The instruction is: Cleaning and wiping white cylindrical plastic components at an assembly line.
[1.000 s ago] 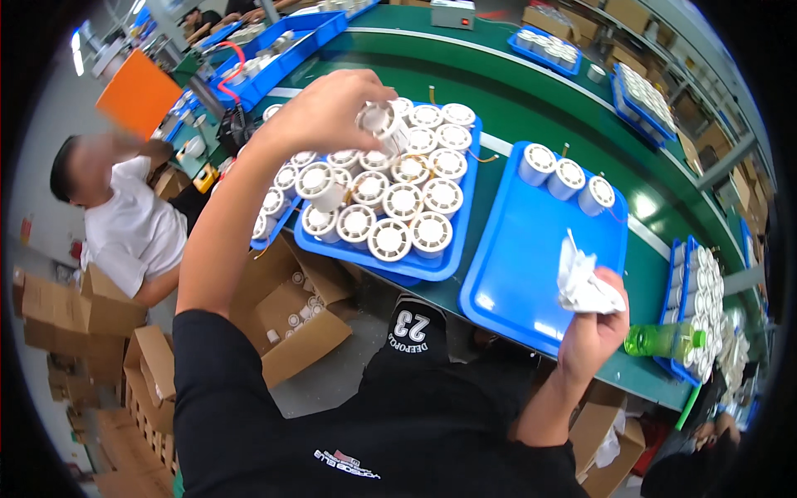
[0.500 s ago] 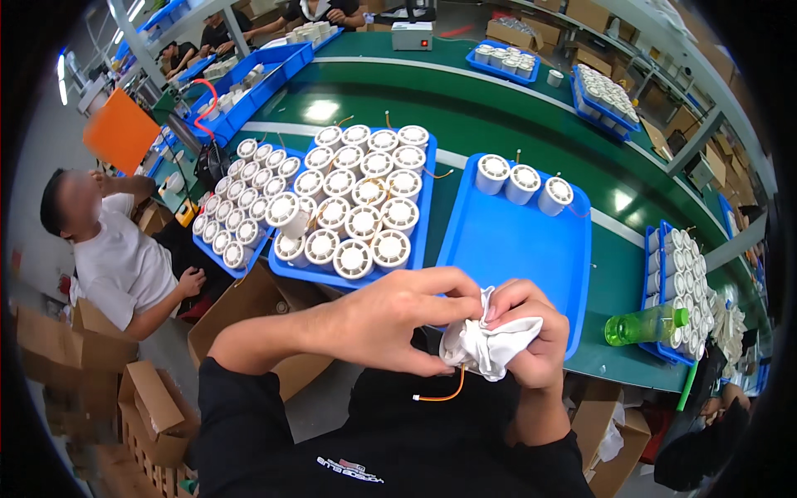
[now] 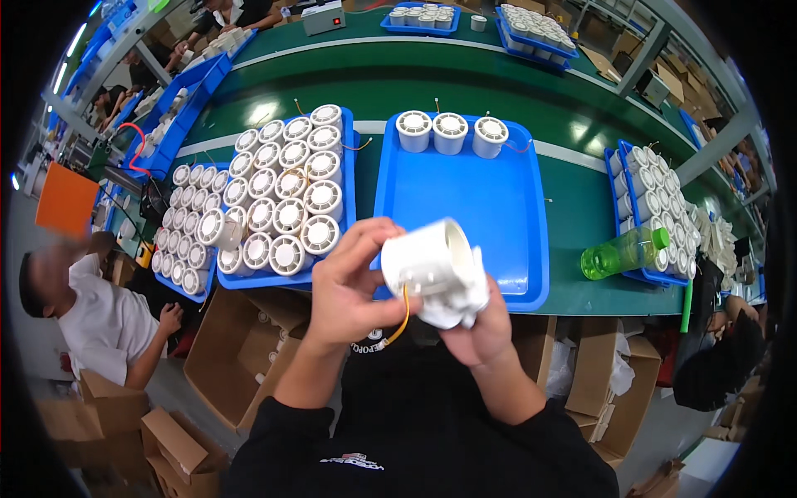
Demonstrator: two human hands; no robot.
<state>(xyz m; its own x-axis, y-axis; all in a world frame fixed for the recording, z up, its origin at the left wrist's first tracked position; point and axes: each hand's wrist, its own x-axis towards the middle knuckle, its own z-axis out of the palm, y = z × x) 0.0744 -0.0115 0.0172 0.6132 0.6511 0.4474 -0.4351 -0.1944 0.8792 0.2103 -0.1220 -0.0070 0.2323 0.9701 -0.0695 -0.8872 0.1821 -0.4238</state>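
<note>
White cylinder [image 3: 415, 253]: held up between the two hands, tilted, its rimmed end turned to the right; it is in the air by the near edge of the right-hand tray, over the person's side of the table
Co-worker in white shirt [image 3: 108, 324]: seated at the far left, one hand low near the lap
Left-hand tray [image 3: 170, 286]: blue, packed with rows of upright white cylinders, just beside the next tray
Open carton [image 3: 237, 357]: brown cardboard, below the table edge, a few small white pieces inside
Middle tray [image 3: 349, 195]: blue, crowded with slotted-top white cylinders, thin wires among them; one cylinder at its left side leans over
Left hand [image 3: 353, 286]: curled around the left end of the white cylinder, thumb underneath, fingers partly hidden behind it
Wire [image 3: 407, 311]: orange-yellow, hanging from the white cylinder near the left thumb
Cloth [image 3: 457, 303]: white, bunched against the cylinder's lower right; whether any is tucked inside, I cannot tell
Right hand [image 3: 481, 332]: gripping the cloth and pressing it to the cylinder, fingertips mostly covered
Right-hand tray [image 3: 465, 199]: blue, three upright cylinders along its far edge
Bottle [image 3: 614, 256]: clear green, lying tilted against the stacked trays [image 3: 616, 178] of cylinders
</note>
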